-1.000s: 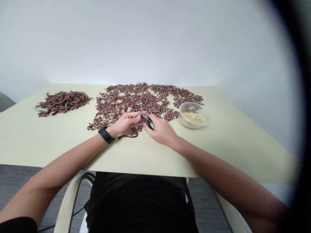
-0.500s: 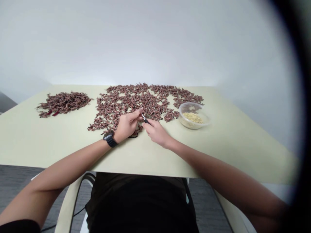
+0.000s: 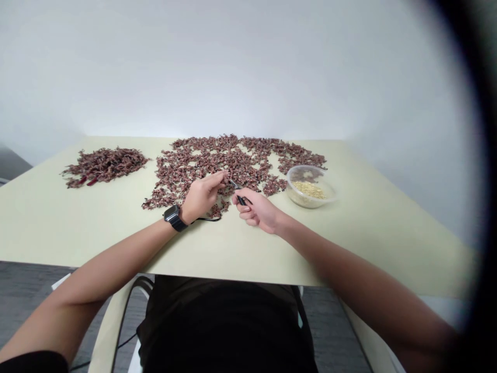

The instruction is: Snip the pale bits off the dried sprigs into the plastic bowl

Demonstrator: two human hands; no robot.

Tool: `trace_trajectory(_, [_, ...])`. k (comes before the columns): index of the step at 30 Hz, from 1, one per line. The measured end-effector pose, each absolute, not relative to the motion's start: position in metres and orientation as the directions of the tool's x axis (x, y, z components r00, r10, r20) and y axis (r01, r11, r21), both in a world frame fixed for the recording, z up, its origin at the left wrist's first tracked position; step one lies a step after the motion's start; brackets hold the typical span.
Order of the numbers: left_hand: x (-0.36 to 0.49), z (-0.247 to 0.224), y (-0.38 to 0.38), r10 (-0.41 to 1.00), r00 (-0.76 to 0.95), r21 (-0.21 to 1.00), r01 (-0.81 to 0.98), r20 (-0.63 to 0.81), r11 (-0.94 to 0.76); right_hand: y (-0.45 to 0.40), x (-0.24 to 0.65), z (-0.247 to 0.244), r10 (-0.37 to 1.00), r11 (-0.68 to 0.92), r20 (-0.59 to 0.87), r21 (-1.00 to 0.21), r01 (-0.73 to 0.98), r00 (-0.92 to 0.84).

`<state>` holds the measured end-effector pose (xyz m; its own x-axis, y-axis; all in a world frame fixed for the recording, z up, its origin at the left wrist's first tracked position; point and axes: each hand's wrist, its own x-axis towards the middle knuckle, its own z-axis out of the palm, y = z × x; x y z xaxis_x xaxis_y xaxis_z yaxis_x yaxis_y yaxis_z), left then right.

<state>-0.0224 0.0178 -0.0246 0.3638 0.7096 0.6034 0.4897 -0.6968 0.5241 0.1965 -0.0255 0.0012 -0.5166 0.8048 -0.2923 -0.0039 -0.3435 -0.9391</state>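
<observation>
My left hand (image 3: 202,196), with a dark watch (image 3: 174,217) on its wrist, is closed in a pinch over the middle heap. What lies between its fingertips is too small to make out. In my right hand (image 3: 258,210) is a small pliers-like tool (image 3: 241,200) with black handles and a metal tip. That tip points at the left fingertips, very close to them. Beneath and beyond both hands spread many small red-brown pieces (image 3: 202,160) with thin, wiry ends. A thin black cord-like thing (image 3: 209,219) shows by the left wrist.
A denser pile of similar pieces (image 3: 111,165), with a few brighter red bits, lies on the left of the pale table (image 3: 248,254). To the right stands a clear round plastic tub (image 3: 292,192) holding small gold-coloured bits (image 3: 309,189). A white wall (image 3: 233,67) rises behind.
My right hand has drawn slightly right and turned, so more of the tool's black handles shows. Its tip is now a little away from the left fingertips. My left hand has barely moved.
</observation>
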Motion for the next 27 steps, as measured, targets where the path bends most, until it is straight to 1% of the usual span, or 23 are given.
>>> trace_trajectory(1, [-0.020, -0.025, 0.018, 0.779, 0.295, 0.655, 0.425, 0.553, -0.625, -0.027, 0.194, -0.002, 0.886, -0.172, -0.188, -0.982, 0.076, -0.425])
trace_trajectory(2, [-0.019, -0.025, 0.018, 0.844, 0.252, 0.778, 0.329, 0.474, -0.535, -0.029, 0.193, -0.004, 0.938, 0.009, -0.054, -0.984, 0.180, -0.342])
trace_trajectory(3, [-0.018, -0.025, 0.018, 0.894, 0.242, 0.879, 0.212, 0.376, -0.427, -0.031, 0.191, -0.006, 0.956, 0.166, 0.081, -0.942, 0.290, -0.284])
trace_trajectory(4, [-0.017, -0.024, 0.017, 0.924, 0.265, 0.948, 0.088, 0.274, -0.306, -0.032, 0.191, -0.008, 0.948, 0.282, 0.192, -0.877, 0.390, -0.253])
trace_trajectory(5, [-0.017, -0.024, 0.017, 0.933, 0.309, 0.982, -0.024, 0.185, -0.186, -0.033, 0.190, -0.010, 0.932, 0.354, 0.268, -0.811, 0.466, -0.242])
trace_trajectory(6, [-0.017, -0.023, 0.016, 0.927, 0.357, 0.991, -0.111, 0.115, -0.080, -0.033, 0.191, -0.011, 0.919, 0.394, 0.312, -0.758, 0.520, -0.241])
trace_trajectory(8, [-0.016, -0.023, 0.015, 0.900, 0.434, 0.978, -0.202, 0.039, 0.055, -0.032, 0.192, -0.013, 0.906, 0.423, 0.344, -0.692, 0.585, -0.248])
trace_trajectory(11, [-0.015, -0.022, 0.012, 0.872, 0.489, 0.968, -0.222, 0.011, 0.113, -0.030, 0.194, -0.015, 0.898, 0.436, 0.355, -0.636, 0.636, -0.261])
trace_trajectory(16, [-0.014, -0.022, 0.012, 0.864, 0.503, 0.975, -0.201, 0.020, 0.094, -0.030, 0.195, -0.017, 0.894, 0.444, 0.354, -0.619, 0.647, -0.275])
trace_trajectory(23, [-0.015, -0.020, 0.013, 0.853, 0.519, 0.986, -0.160, 0.046, 0.044, -0.034, 0.193, -0.015, 0.899, 0.435, 0.348, -0.633, 0.641, -0.266])
trace_trajectory(27, [-0.014, -0.018, 0.011, 0.856, 0.513, 0.991, -0.137, 0.060, 0.012, -0.032, 0.194, -0.016, 0.904, 0.421, 0.341, -0.607, 0.674, -0.258])
